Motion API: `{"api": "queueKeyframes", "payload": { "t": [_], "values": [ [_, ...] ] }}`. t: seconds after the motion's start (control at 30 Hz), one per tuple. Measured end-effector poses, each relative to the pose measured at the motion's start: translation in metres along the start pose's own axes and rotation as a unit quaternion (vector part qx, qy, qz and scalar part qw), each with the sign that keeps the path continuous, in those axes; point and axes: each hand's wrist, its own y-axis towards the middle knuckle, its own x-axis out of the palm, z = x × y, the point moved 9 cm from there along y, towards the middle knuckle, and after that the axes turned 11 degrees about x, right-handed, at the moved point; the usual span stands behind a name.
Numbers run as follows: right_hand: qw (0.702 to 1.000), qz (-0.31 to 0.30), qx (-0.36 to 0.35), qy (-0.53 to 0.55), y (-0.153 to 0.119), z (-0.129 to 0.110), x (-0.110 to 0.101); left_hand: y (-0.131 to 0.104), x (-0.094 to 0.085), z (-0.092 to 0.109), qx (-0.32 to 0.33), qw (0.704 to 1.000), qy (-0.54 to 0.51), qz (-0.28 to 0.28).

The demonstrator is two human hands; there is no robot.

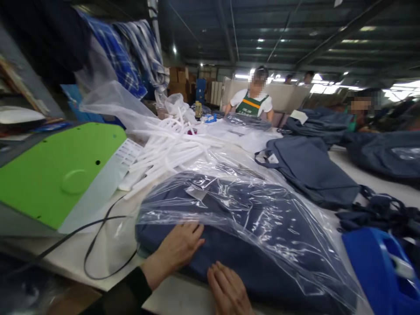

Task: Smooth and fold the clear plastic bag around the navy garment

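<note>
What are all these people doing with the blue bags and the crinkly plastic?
A person's left hand and right hand press flat on a folded navy bag that lies partly inside a clear plastic sleeve on a white table. A pile of white plastic strips and a green-topped machine sit to the left. More navy bags lie unwrapped further along. Across the table, a co-worker in a green apron is busy at their own spot.

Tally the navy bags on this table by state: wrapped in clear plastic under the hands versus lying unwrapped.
Wrapped navy bag, with left hand and right hand on it: 1
Unwrapped navy bags, nearest, far ones and: 3
Total: 4
</note>
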Motion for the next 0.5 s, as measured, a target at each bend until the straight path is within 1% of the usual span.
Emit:
{"api": "queueKeyframes", "payload": {
  "t": [0.07,0.1,0.13,0.2,0.27,0.33,0.4,0.47,0.5],
  "values": [
    [1.000,-0.003,0.021,0.001,-0.002,-0.002,0.004,-0.001,0.022,-0.014,-0.054,0.997,0.051,-0.001],
    [0.999,-0.001,0.032,0.000,-0.001,-0.003,0.005,-0.006,0.030,-0.020,-0.081,0.994,0.076,0.010],
    [0.999,-0.003,0.043,0.002,0.002,-0.003,0.006,-0.012,0.037,-0.023,-0.090,0.991,0.094,0.018],
    [0.997,-0.023,0.074,0.014,0.011,0.003,0.007,-0.022,0.047,-0.025,-0.088,0.989,0.114,0.027],
    [0.990,-0.051,0.130,-0.012,0.020,0.026,0.001,-0.025,0.051,-0.025,-0.070,0.990,0.119,0.035],
    [0.977,-0.072,0.177,-0.099,0.023,0.060,-0.016,-0.024,0.049,-0.025,-0.059,0.990,0.117,0.049],
    [0.961,-0.091,0.172,-0.197,0.016,0.090,-0.040,-0.022,0.047,-0.028,-0.061,0.991,0.108,0.056],
    [0.953,-0.092,0.168,-0.233,0.003,0.116,-0.065,-0.020,0.046,-0.031,-0.074,0.992,0.094,0.050],
    [0.958,-0.075,0.179,-0.213,-0.005,0.126,-0.077,-0.020,0.045,-0.032,-0.082,0.992,0.086,0.043]
  ]
}}
